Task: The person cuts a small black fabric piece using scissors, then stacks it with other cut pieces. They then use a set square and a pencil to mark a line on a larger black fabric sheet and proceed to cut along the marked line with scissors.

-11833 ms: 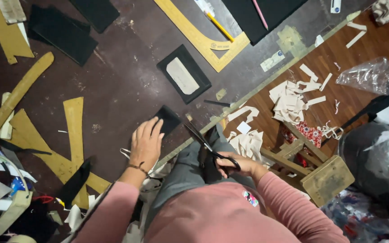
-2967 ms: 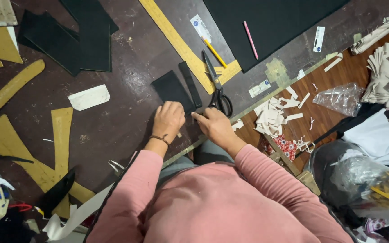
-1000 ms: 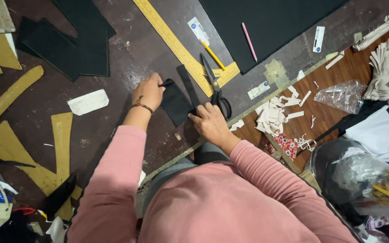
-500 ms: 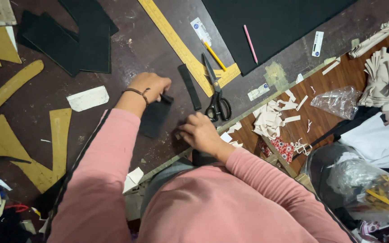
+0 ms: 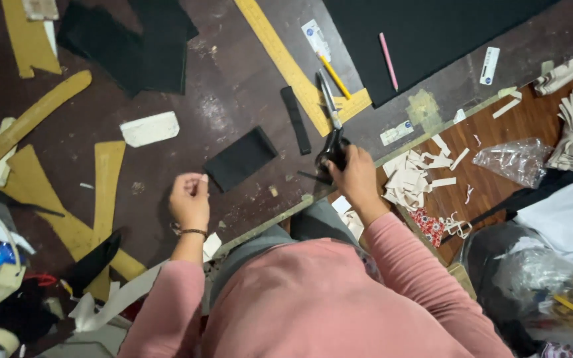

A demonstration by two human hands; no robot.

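Broadly, we work over a dark, scuffed worktable (image 5: 233,106) with a big black sheet of material (image 5: 432,33) at its far right and a long yellow wooden ruler (image 5: 293,66) slanting beside it. Nearer, a black rectangular cut piece (image 5: 240,158) lies flat in the middle, well clear of a narrow black strip (image 5: 296,119) to its right. Our right hand (image 5: 353,179) closes around the black handles of the steel scissors (image 5: 329,129), whose blades point to the far side along the ruler's edge. Our left hand (image 5: 190,199) hovers just left of the cut piece, fingers curled in loosely; whether it pinches anything we cannot tell. In our judgement, clean cutting here calls for seating the fingers fully in the handles before lifting and keeping the blades clear of the yellow pencil (image 5: 334,76) and pink pencil (image 5: 388,61). Pale paper scraps (image 5: 409,179) litter the near right edge.
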